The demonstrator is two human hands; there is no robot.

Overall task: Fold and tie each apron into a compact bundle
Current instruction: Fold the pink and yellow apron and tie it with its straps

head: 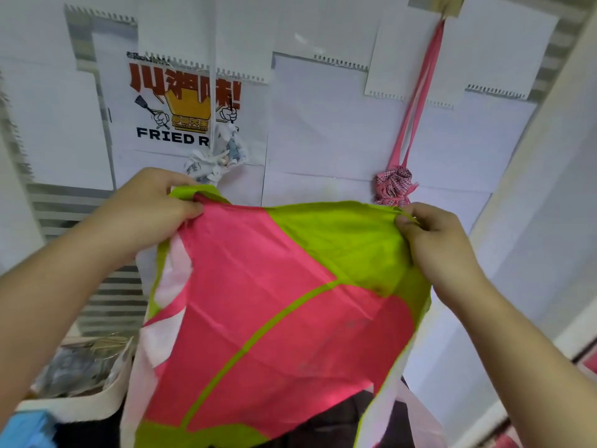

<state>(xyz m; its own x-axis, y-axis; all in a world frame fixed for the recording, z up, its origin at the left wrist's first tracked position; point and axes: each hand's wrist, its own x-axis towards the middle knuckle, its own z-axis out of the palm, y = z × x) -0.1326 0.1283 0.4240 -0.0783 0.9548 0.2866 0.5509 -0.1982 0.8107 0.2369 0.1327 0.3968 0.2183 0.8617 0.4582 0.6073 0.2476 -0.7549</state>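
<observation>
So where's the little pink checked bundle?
The pink checked bundle hangs on the wall by its pink strap, upper right in the head view, just above the right hand gripping the apron.

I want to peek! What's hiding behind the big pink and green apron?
Above the apron, held up by the left hand and right hand, show a paper-covered wall, a white tied bundle and a pink checked bundle. Whatever is directly behind the cloth is covered.

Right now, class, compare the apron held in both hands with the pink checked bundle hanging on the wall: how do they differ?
The held apron is spread open between the left hand and right hand; the checked bundle is bunched tight. The apron is plain pink and green; the bundle is checked. The bundle hangs by a pink strap. Both contain pink fabric.
</observation>
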